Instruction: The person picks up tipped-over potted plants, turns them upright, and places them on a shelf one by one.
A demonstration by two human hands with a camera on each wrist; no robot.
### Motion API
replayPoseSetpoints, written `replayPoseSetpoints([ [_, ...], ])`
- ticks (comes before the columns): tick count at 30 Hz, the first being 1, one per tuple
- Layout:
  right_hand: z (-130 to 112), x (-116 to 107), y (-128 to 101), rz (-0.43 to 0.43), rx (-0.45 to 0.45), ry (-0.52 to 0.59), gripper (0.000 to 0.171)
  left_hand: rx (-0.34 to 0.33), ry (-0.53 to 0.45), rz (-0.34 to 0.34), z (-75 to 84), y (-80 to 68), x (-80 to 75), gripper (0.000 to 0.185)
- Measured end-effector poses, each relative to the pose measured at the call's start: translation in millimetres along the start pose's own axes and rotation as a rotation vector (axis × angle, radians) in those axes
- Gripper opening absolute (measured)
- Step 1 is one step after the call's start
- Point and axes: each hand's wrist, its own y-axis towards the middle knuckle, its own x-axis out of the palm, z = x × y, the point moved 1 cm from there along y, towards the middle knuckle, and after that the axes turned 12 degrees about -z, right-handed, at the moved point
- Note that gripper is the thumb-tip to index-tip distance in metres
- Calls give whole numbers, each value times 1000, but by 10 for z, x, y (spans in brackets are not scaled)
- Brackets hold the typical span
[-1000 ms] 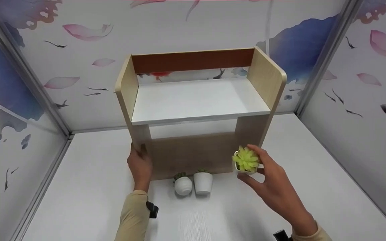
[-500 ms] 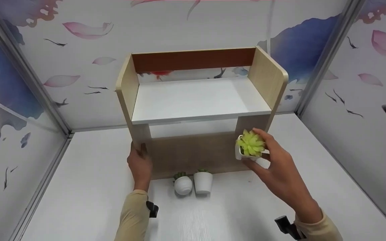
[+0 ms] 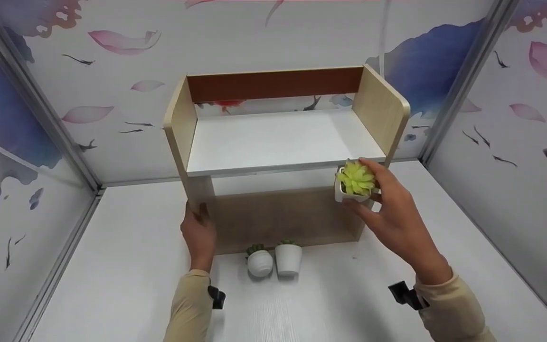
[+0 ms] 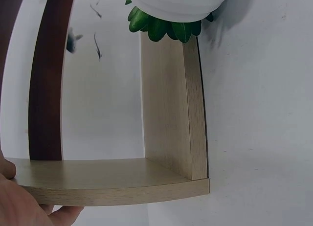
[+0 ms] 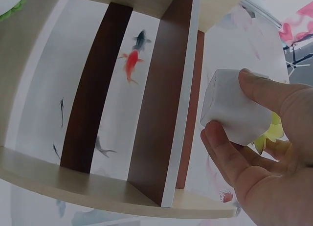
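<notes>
My right hand (image 3: 394, 213) holds a small potted succulent (image 3: 356, 178) with yellow-green leaves in a square white pot, thumb on one side and fingers on the other. In the head view the plant overlaps the front edge of the upper shelf, near its right end. The right wrist view shows the white pot (image 5: 234, 106) beside the shelf board (image 5: 171, 138). My left hand (image 3: 198, 237) grips the left side panel of the wooden shelf unit (image 3: 181, 142); in the left wrist view its fingers (image 4: 66, 215) wrap round the panel's edge.
Two more potted plants stand in front of the unit: a round white pot (image 3: 259, 264) and a tapered white pot (image 3: 288, 260). The unit stands on a white table (image 3: 126, 266), walled by printed panels (image 3: 264, 42) at the back and sides.
My right hand has raised the potted succulent from in front of the lower compartment up to the upper shelf's front edge. The left hand stays on the side panel.
</notes>
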Motion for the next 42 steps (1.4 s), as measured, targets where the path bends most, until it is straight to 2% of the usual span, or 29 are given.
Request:
replayPoseSetpoints([
  [5,4,-35,88,-3,1,-10,80,-3,-16,4,-8,2,3,41],
  [15,-45,-199,280,0,-6,-42,78,42,-22,8,-34,3,2,39],
  [24,-39,-356,504,-11,2,-66,78,28,-20,5,-42,-12,-5,41],
  [33,98,-389,846,-63,41,-19,78,6,-22,3,-20,-4,-11,43],
  [42,179,-397,1048,-124,52,-24,78,8,-13,9,-28,0,18,42],
])
